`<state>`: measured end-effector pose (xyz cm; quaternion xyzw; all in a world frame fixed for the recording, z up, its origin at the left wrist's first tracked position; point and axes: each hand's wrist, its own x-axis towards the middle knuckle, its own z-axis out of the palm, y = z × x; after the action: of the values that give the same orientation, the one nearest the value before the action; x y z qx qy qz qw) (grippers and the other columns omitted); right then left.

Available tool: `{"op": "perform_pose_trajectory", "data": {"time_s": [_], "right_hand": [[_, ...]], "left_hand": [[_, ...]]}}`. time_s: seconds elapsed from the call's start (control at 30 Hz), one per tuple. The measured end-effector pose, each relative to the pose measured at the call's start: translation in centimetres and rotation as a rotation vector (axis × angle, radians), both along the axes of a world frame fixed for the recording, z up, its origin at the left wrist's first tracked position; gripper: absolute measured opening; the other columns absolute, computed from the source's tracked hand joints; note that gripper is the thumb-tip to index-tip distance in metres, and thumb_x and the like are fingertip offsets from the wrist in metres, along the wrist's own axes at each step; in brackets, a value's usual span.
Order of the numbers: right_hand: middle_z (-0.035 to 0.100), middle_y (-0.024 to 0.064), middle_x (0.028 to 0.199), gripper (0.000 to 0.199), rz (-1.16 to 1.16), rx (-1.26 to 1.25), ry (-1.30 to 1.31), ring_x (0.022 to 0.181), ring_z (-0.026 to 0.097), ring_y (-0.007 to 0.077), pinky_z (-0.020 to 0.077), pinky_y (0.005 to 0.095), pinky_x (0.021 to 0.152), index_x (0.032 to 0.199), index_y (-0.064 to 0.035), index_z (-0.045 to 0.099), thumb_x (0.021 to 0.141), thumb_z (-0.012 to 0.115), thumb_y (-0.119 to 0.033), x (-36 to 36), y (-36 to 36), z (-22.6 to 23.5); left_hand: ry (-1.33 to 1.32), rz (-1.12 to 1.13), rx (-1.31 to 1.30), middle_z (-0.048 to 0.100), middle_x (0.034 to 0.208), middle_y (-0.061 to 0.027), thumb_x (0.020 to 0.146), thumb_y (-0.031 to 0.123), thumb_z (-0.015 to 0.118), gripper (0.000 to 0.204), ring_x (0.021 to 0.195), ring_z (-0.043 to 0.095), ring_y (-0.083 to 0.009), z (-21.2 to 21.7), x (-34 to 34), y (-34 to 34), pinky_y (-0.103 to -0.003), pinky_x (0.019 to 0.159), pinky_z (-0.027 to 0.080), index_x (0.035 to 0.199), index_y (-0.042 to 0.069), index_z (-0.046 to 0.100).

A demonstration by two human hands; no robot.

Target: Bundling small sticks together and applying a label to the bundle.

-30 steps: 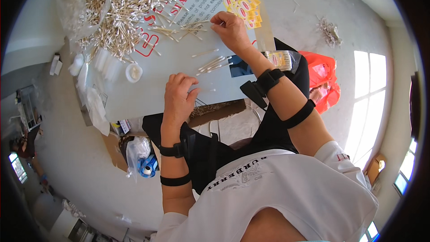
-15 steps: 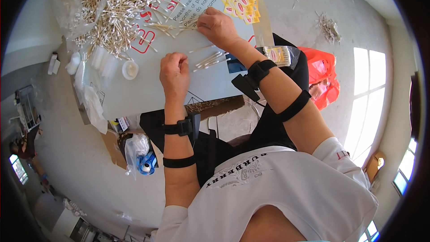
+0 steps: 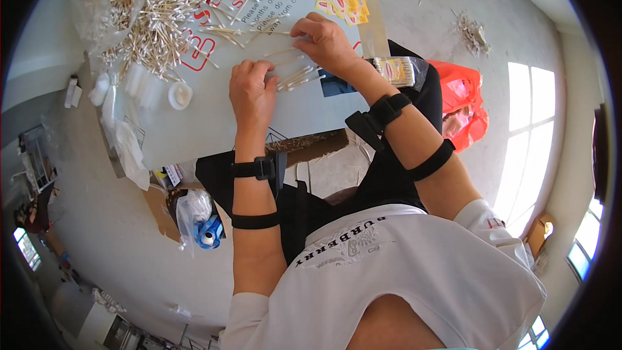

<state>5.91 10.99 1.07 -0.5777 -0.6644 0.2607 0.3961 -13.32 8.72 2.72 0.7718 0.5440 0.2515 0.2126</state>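
Both hands at the cotton-swab bundle on the white work table.

I see my left hand (image 3: 251, 94) resting knuckles-up on the table (image 3: 194, 129), fingers curled over the near end of a small bundle of swabs (image 3: 295, 78); I cannot tell how firmly it grips. My right hand (image 3: 327, 42) is pinched on swabs at the bundle's far end. The large loose heap of swabs (image 3: 162, 6) lies beyond, near a small white lid (image 3: 180, 95). A packed swab box (image 3: 396, 70) sits just beside my right wrist.

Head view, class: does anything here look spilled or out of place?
Yes. A small clump of cotton swabs lies on the grey floor, apart from the big swab pile on the table, as if dropped.
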Motion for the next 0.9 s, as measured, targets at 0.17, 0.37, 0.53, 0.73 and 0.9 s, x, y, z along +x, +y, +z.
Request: {"op": "perform_pose_trajectory", "data": {"time_s": [0.17, 0.37, 0.53, 0.73, 0.9], "right_hand": [[0.057, 0.0072, 0.087, 0.017, 0.023, -0.124, -0.023, 0.073, 0.060, 0.0235, 0.0498, 0.0332, 0.068, 0.093, -0.0059, 0.066, 0.077, 0.072, -0.006, 1.4, -3.7, 1.8], [0.053, 0.0061, 0.093, 0.034, 0.104, -0.035, -0.105, 0.089, 0.056, 0.0256, 0.0488, 0.0370, 0.076, 0.100, -0.0106, 0.068, 0.068, 0.078, -0.008, 1.0, -6.7, 2.0], [0.053, 0.0059, 0.095, 0.036, 0.113, 0.081, -0.219, 0.093, 0.054, 0.0279, 0.0462, 0.0393, 0.081, 0.095, -0.0110, 0.067, 0.061, 0.079, -0.006, -0.3, -6.5, 1.5], [0.053, 0.0065, 0.095, 0.030, 0.080, 0.091, -0.242, 0.092, 0.054, 0.0282, 0.0460, 0.0395, 0.081, 0.090, -0.0093, 0.065, 0.062, 0.078, -0.006, -1.0, -6.8, 1.0], [0.053, 0.0065, 0.092, 0.026, 0.054, 0.130, -0.203, 0.091, 0.054, 0.0285, 0.0463, 0.0394, 0.080, 0.087, -0.0091, 0.065, 0.064, 0.077, -0.006, -1.0, -7.0, 0.9]], "left_hand": [[-0.023, 0.037, 0.041, 0.060, 0.087, -0.0053, 0.069, 0.001, 0.074, 0.023, 0.087, 0.057, -0.0285, -0.7, 0.1, 0.1, -0.041, 0.076, 0.048, 0.088, 0.008, 0.064], [-0.040, 0.047, 0.046, 0.060, 0.086, -0.0046, 0.070, 0.003, 0.075, 0.022, 0.086, 0.057, -0.0283, -1.1, 0.0, 0.0, -0.041, 0.076, 0.047, 0.088, 0.008, 0.064], [-0.018, 0.038, 0.072, 0.060, 0.086, -0.0043, 0.070, 0.003, 0.075, 0.022, 0.085, 0.057, -0.0279, -1.1, 0.1, 0.1, -0.041, 0.076, 0.046, 0.088, 0.009, 0.063], [-0.007, 0.038, 0.083, 0.060, 0.086, -0.0041, 0.070, 0.004, 0.075, 0.023, 0.085, 0.057, -0.0279, -1.2, 0.0, 0.1, -0.041, 0.076, 0.046, 0.088, 0.010, 0.063], [0.011, 0.050, 0.107, 0.063, 0.084, -0.0042, 0.070, 0.003, 0.075, 0.022, 0.083, 0.060, -0.0247, -1.2, 0.0, 0.0, -0.038, 0.075, 0.048, 0.088, 0.008, 0.064]]}}
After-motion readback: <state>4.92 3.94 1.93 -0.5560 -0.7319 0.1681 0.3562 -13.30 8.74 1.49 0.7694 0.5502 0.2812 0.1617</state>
